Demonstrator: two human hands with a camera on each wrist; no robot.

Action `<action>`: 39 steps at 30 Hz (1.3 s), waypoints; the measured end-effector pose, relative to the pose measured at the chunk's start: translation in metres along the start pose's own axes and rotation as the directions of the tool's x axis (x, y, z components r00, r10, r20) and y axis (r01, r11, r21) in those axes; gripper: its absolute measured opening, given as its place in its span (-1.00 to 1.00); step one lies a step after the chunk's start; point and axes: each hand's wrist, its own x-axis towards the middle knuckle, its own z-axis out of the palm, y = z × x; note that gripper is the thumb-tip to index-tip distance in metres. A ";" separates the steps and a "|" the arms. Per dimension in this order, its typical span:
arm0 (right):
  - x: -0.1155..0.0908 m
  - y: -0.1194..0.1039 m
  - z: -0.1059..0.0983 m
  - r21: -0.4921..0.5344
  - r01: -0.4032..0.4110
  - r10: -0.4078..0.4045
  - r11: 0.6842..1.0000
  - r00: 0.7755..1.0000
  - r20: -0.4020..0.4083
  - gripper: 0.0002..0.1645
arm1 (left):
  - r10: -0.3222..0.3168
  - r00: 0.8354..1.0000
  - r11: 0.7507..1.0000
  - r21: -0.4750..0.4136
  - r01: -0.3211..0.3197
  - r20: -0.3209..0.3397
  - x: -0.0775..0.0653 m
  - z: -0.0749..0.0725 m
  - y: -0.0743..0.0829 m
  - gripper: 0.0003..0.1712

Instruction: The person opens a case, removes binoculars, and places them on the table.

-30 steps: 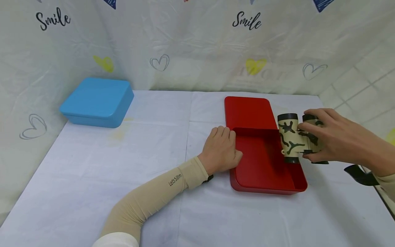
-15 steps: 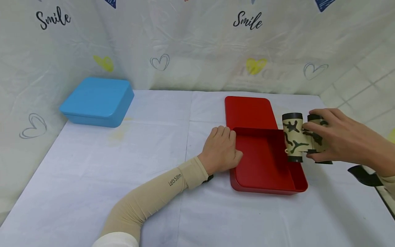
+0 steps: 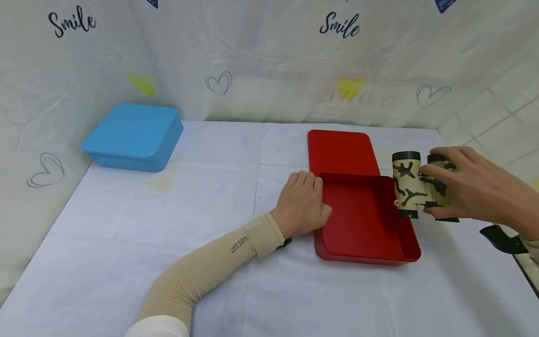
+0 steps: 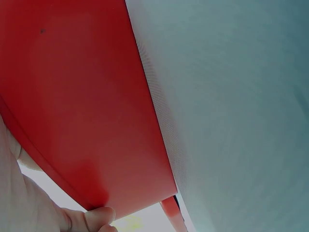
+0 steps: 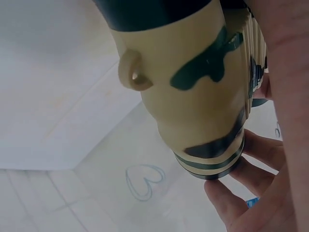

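Camouflage-patterned binoculars [image 3: 406, 185], tan with dark blotches and black rims, are gripped from above by my right hand [image 3: 476, 187]. They hang over the right edge of a red box [image 3: 358, 224], whose hinged red lid [image 3: 343, 152] lies folded back behind it. The right wrist view shows a strap loop on the side of the binoculars [image 5: 193, 92] and fingertips at one end. My left hand [image 3: 301, 206] grips the left wall of the box, its fingers curled over the rim. In the left wrist view the outer wall of the box [image 4: 91, 106] fills much of the frame.
A closed blue box [image 3: 132, 135] stands at the back left of the white-clothed table [image 3: 202, 187]. Behind rises a pale printed curtain [image 3: 273, 56]. A dark, leaf-shaped object [image 3: 501, 239] shows beside the right wrist.
My right hand has moved a little to the right with the binoculars, away from the middle of the red box. The left hand keeps its place on the box wall.
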 end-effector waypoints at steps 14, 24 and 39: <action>-0.005 0.008 0.000 -0.041 -0.088 0.088 0.995 0.996 0.012 0.12 | 0.003 1.000 1.000 0.009 -0.002 -0.023 0.001 0.000 0.001 -0.79; -0.009 0.007 -0.003 -0.067 -0.124 0.127 0.990 0.991 0.041 0.12 | -0.003 0.999 1.000 0.004 0.003 -0.049 0.000 0.000 0.002 -0.81; -0.017 0.013 0.000 -0.090 -0.158 0.163 0.983 0.985 0.056 0.14 | 0.002 0.999 1.000 -0.005 -0.003 -0.040 0.001 0.001 0.000 -0.80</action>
